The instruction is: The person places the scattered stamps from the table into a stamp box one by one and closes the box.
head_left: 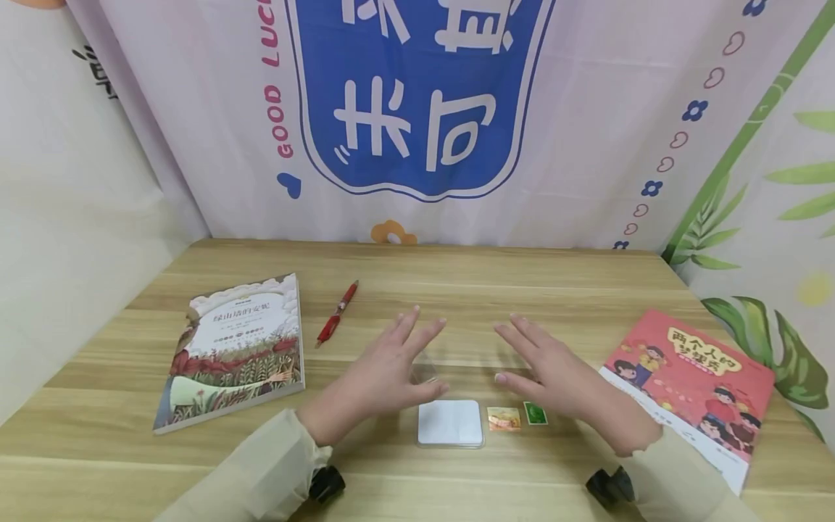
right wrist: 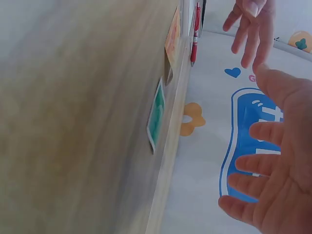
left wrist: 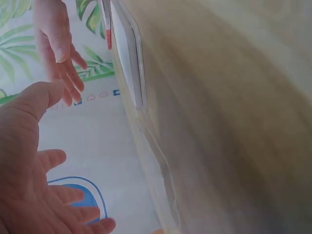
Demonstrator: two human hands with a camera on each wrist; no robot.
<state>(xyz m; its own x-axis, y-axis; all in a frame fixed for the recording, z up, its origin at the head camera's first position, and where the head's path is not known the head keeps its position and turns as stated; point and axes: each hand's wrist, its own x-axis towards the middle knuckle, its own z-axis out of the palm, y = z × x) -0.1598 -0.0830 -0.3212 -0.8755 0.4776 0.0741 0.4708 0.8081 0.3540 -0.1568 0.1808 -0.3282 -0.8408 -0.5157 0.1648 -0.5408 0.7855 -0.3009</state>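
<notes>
Both hands hover over the middle of the table with fingers spread, palms toward each other, nothing in them. My left hand [head_left: 381, 370] is just behind and left of a white rounded-corner rectangle with a clear edge [head_left: 450, 423], like a small card case. A thin transparent piece [head_left: 424, 371] lies partly hidden by the left hand; its edge [left wrist: 165, 168] shows in the left wrist view. My right hand [head_left: 561, 377] is above and right of two small stamps: an orange one [head_left: 504, 419] with a curled-up edge in the right wrist view, and a green one [head_left: 536, 413] with a white border.
A thick illustrated book [head_left: 238, 355] lies on the left side of the wooden table [head_left: 496, 283]. Beside it is a red pen [head_left: 338, 313]. On the right lies a red-covered book [head_left: 698, 391], partly behind the right forearm. A printed curtain [head_left: 587, 145] hangs behind the table.
</notes>
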